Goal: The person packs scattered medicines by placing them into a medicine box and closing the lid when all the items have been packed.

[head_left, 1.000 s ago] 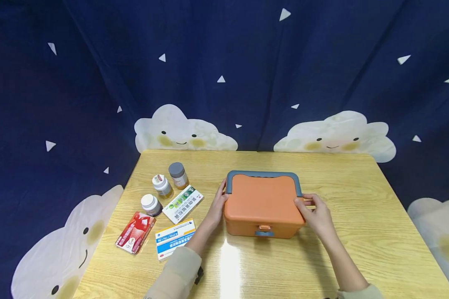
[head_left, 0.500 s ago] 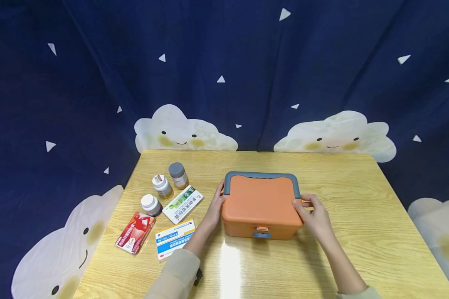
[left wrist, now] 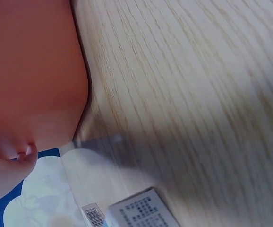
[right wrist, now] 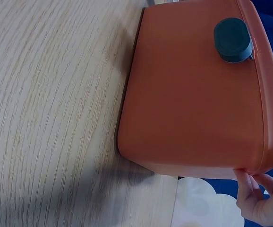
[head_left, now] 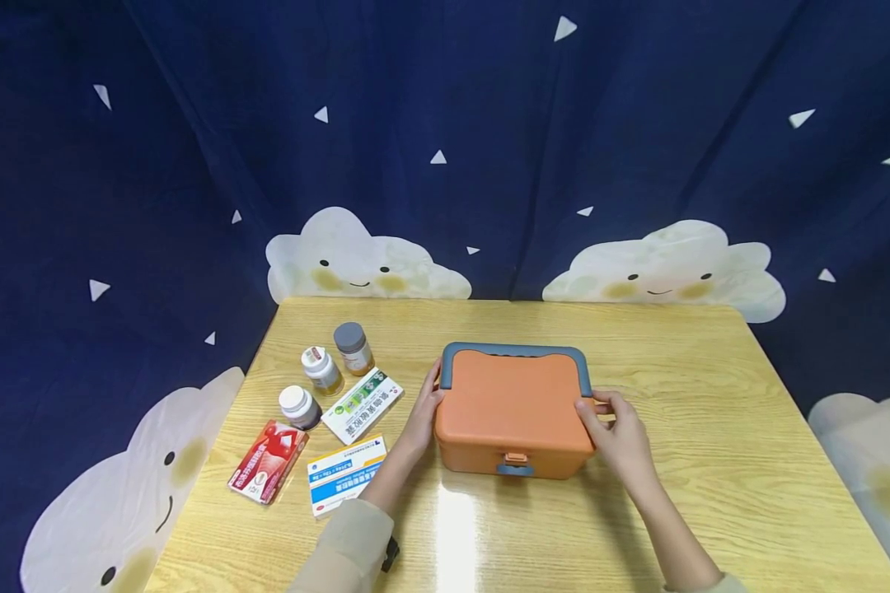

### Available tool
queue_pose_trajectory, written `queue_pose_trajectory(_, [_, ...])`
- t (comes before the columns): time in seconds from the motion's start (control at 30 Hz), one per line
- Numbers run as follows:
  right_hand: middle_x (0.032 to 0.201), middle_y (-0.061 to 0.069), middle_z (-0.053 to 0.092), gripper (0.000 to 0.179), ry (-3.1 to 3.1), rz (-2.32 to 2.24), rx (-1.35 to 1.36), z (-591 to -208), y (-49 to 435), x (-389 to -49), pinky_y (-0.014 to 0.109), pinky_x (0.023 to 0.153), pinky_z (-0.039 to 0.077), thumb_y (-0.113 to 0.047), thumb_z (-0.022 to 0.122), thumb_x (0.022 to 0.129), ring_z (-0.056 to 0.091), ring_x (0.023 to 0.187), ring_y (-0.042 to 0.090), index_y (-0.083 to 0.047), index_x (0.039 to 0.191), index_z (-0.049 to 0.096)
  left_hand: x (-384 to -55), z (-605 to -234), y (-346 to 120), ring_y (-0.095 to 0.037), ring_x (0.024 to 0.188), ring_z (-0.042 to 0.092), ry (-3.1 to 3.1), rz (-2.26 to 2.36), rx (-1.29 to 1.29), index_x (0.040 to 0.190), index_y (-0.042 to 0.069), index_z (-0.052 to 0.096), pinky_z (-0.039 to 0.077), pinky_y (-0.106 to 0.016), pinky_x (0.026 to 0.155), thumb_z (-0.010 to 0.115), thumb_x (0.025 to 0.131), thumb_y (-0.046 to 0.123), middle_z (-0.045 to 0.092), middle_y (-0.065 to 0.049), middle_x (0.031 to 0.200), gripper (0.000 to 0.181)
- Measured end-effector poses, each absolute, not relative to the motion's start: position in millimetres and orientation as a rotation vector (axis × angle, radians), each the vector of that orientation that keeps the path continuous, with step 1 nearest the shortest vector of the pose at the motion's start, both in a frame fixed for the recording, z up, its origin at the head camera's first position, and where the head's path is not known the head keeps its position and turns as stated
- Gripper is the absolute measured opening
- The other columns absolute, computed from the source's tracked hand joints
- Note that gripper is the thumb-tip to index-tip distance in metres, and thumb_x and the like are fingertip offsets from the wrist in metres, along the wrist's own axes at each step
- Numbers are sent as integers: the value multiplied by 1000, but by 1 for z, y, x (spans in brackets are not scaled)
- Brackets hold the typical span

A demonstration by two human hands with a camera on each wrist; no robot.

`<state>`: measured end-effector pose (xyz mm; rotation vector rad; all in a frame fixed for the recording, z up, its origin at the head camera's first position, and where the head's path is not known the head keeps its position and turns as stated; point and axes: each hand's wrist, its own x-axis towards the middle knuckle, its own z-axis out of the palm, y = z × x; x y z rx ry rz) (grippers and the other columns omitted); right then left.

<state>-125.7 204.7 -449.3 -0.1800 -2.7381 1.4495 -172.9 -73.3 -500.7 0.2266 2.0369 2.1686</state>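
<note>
An orange storage box (head_left: 515, 403) with a blue-grey carrying handle (head_left: 515, 351) and a front latch (head_left: 515, 459) stands lid down on its base near the middle of the table. My left hand (head_left: 420, 420) holds it at the left side, fingers along the wall and thumb by the lid's edge; in the left wrist view a fingertip (left wrist: 29, 153) meets the orange wall. On the right, my right hand (head_left: 619, 432) grips the lid's rim, thumb on top and fingers curled beneath it. The right wrist view shows those fingers (right wrist: 252, 189) at the rim's corner.
Left of the box are three medicine bottles: grey-capped (head_left: 353, 347), white-capped (head_left: 322, 371) and a darker one (head_left: 300, 407). Near them lie a green-and-white carton (head_left: 363, 405), a blue-and-white carton (head_left: 347, 478) and a red carton (head_left: 269, 461). A dark blue curtain (head_left: 504, 148) hangs behind the table.
The storage box has slid a little to the left and slightly toward me, both hands moving along with it. The bottles and cartons have stayed in place.
</note>
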Motion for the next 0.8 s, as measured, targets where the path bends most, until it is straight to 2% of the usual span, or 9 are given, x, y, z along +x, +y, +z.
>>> queue_pose_trajectory(0.13, [109,24,52,47,-2728,1426,-184,-449,203,-125,21,61,47,-33,55,90,63,84,31,3,120,52,-167,-484,-73,-38,128,27,2038,2151,214,146,1,9,24,-47,103,28,91,12,11,-21,149,59])
queue_pose_trajectory(0.37, [102,22,55,43,-2667,1312,-151,-455,200,-123,34,72,47,-30,57,89,58,85,30,4,116,55,-166,-484,-73,-38,126,29,2078,2133,225,145,0,10,27,-45,101,29,90,12,13,-21,149,59])
queue_pose_trajectory(0.67, [98,18,56,41,-2604,1281,-115,-464,199,-123,23,66,46,-28,56,90,56,80,26,4,115,55,-164,-485,-73,-37,129,28,2138,2167,230,145,1,17,26,-48,103,32,91,11,24,-23,145,56])
queue_pose_trajectory(0.8, [107,18,55,44,-2627,1334,-40,-470,205,-123,32,71,49,-31,52,92,56,88,29,2,122,50,-162,-487,-73,-39,131,26,2242,2164,289,143,-1,22,24,-51,104,33,93,9,26,-23,144,52])
